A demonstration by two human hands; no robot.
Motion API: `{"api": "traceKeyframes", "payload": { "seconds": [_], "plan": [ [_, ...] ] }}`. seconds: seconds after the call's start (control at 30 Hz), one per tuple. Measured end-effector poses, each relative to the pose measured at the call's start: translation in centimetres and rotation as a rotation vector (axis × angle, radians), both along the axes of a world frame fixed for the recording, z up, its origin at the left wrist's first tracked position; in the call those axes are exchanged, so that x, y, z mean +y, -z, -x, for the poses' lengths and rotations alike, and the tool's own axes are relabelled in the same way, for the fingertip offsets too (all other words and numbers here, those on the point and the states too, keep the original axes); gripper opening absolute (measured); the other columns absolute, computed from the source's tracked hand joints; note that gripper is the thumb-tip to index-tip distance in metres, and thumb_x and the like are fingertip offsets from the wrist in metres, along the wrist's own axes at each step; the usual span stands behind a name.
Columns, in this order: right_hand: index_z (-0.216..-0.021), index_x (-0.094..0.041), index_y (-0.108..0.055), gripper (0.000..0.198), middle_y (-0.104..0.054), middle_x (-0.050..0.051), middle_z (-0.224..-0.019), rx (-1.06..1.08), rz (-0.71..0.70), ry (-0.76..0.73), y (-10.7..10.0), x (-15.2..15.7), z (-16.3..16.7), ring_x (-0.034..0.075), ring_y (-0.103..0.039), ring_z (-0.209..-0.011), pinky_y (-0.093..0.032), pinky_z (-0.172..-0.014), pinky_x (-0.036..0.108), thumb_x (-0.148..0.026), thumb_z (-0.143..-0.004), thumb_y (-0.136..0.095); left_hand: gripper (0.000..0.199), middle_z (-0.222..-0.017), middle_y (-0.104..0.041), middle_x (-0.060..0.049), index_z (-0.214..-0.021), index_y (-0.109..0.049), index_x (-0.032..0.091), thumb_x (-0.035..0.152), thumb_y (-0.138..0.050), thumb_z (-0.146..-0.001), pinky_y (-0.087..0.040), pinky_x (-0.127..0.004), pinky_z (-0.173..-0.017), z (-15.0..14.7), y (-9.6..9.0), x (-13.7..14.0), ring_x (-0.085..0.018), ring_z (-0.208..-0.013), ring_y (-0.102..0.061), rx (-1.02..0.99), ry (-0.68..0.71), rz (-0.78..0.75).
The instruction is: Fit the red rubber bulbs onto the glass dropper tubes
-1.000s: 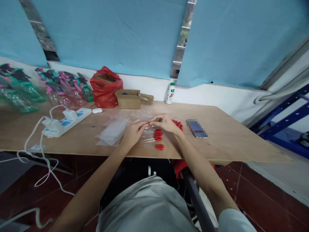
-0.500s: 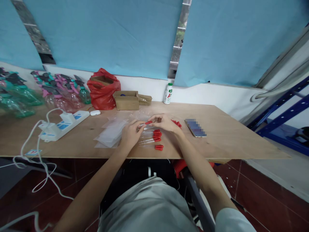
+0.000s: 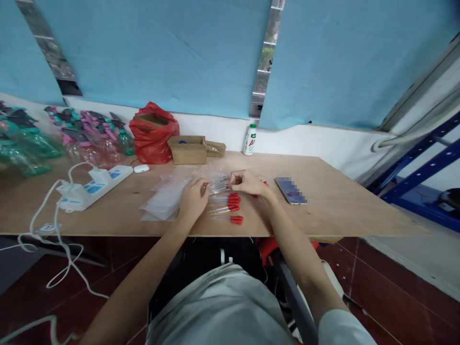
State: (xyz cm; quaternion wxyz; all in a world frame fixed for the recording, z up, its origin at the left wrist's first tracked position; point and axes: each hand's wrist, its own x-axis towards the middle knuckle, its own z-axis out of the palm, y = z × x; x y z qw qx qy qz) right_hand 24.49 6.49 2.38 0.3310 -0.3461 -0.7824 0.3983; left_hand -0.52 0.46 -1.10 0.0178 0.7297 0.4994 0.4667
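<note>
My right hand is closed in a pinch at the red end of a dropper, over the clear glass tubes. Most of that dropper's bulb is hidden by my fingers. To the left of the tubes, my left hand is curled with thumb and forefinger close together; whatever they hold, if anything, cannot be made out. Just nearer to me lie several droppers with red bulbs, their clear stems pointing left. Loose red bulbs show partly behind my right wrist.
Clear plastic bags lie beside my left hand. A phone rests on the right. Behind stand a red plastic bag, a cardboard box and a white bottle. A power strip and spray bottles are leftward.
The dropper between both hands has left my left fingers. My hands have moved apart slightly, and my right hand has come lower and nearer to the tubes.
</note>
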Motion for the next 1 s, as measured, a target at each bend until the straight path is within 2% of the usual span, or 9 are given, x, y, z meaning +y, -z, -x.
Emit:
{"api": "traceKeyframes", "payload": {
  "seconds": [0.17, 0.27, 0.33, 0.43, 0.53, 0.6, 0.77, 0.9, 1.0],
  "plan": [
    [-0.082, -0.016, -0.072, 0.019, -0.074, 0.002, -0.080, -0.154, 0.051, -0.066, 1.0, 1.0, -0.5, 0.016, -0.065, -0.073, -0.050, -0.072, 0.028, -0.030, -0.071, -0.076, 0.019, -0.104, -0.079, -0.006, -0.107, -0.075, 0.022, 0.018, -0.058, -0.100, -0.056, -0.040, -0.096, -0.2, 0.1, 0.1, -0.025, -0.100, -0.073, 0.030, 0.061, 0.051],
    [-0.080, -0.016, -0.071, 0.020, -0.071, 0.000, -0.076, -0.235, 0.030, -0.053, 1.2, 1.0, -0.5, 0.015, -0.061, -0.070, -0.046, -0.069, 0.027, -0.035, -0.076, -0.076, 0.019, -0.105, -0.079, -0.006, -0.107, -0.075, 0.023, 0.019, -0.058, -0.100, -0.056, -0.041, -0.096, -0.3, 0.2, 0.2, -0.026, -0.100, -0.072, 0.049, 0.070, 0.120],
    [-0.073, -0.017, -0.067, 0.028, -0.064, -0.002, -0.068, -0.267, -0.043, -0.026, 1.1, 0.9, -0.3, 0.013, -0.053, -0.065, -0.041, -0.065, 0.027, -0.042, -0.084, -0.073, 0.019, -0.107, -0.079, -0.007, -0.106, -0.075, 0.022, 0.019, -0.057, -0.100, -0.055, -0.041, -0.096, -0.2, 0.3, 0.3, -0.026, -0.102, -0.072, 0.068, 0.081, 0.126],
    [-0.069, -0.017, -0.064, 0.038, -0.058, -0.003, -0.064, -0.257, -0.235, 0.078, 0.9, 0.8, 0.0, 0.012, -0.046, -0.062, -0.037, -0.065, 0.027, -0.044, -0.096, -0.065, 0.019, -0.108, -0.079, -0.007, -0.105, -0.075, 0.022, 0.020, -0.057, -0.101, -0.054, -0.043, -0.098, -0.2, 0.6, 0.4, -0.028, -0.104, -0.070, 0.120, 0.088, 0.121],
    [-0.084, -0.015, -0.074, 0.022, -0.069, 0.000, -0.075, -0.265, -0.363, 0.184, 1.2, 1.3, 0.3, 0.014, -0.053, -0.068, -0.040, -0.070, 0.027, -0.030, -0.097, -0.064, 0.019, -0.111, -0.078, -0.008, -0.105, -0.076, 0.022, 0.021, -0.057, -0.101, -0.054, -0.044, -0.100, -0.3, 0.7, 0.5, -0.029, -0.107, -0.069, 0.159, 0.095, 0.131],
    [-0.091, -0.015, -0.078, 0.012, -0.075, 0.003, -0.084, -0.312, -0.387, 0.184, 1.6, 1.7, 0.4, 0.015, -0.059, -0.072, -0.042, -0.074, 0.027, -0.017, -0.093, -0.067, 0.019, -0.112, -0.078, -0.008, -0.105, -0.076, 0.022, 0.021, -0.058, -0.101, -0.054, -0.045, -0.100, -0.4, 0.8, 0.5, -0.029, -0.108, -0.069, 0.168, 0.109, 0.127],
    [-0.085, -0.016, -0.082, 0.016, -0.080, 0.003, -0.086, -0.400, -0.323, 0.089, 2.5, 2.5, 0.6, 0.016, -0.065, -0.074, -0.047, -0.077, 0.026, -0.005, -0.085, -0.071, 0.017, -0.111, -0.077, -0.008, -0.104, -0.076, 0.023, 0.020, -0.059, -0.101, -0.053, -0.046, -0.105, -0.4, 1.1, 0.8, -0.029, -0.112, -0.068, 0.160, 0.109, 0.124],
    [-0.085, -0.015, -0.083, 0.016, -0.080, 0.003, -0.083, -0.382, -0.221, 0.070, 2.5, 2.7, 0.5, 0.015, -0.065, -0.072, -0.047, -0.074, 0.026, -0.005, -0.085, -0.070, 0.017, -0.112, -0.077, -0.008, -0.104, -0.075, 0.023, 0.018, -0.060, -0.100, -0.052, -0.045, -0.106, -0.3, 1.3, 0.9, -0.029, -0.113, -0.067, 0.149, 0.093, 0.116],
    [-0.085, -0.015, -0.083, 0.010, -0.078, 0.002, -0.080, -0.386, -0.195, 0.076, 2.3, 2.8, 0.4, 0.015, -0.062, -0.069, -0.046, -0.071, 0.026, -0.010, -0.085, -0.074, 0.016, -0.110, -0.077, -0.008, -0.103, -0.074, 0.022, 0.020, -0.058, -0.101, -0.052, -0.044, -0.104, -0.3, 1.1, 0.8, -0.028, -0.110, -0.067, 0.149, 0.093, 0.109]
  ]
}}
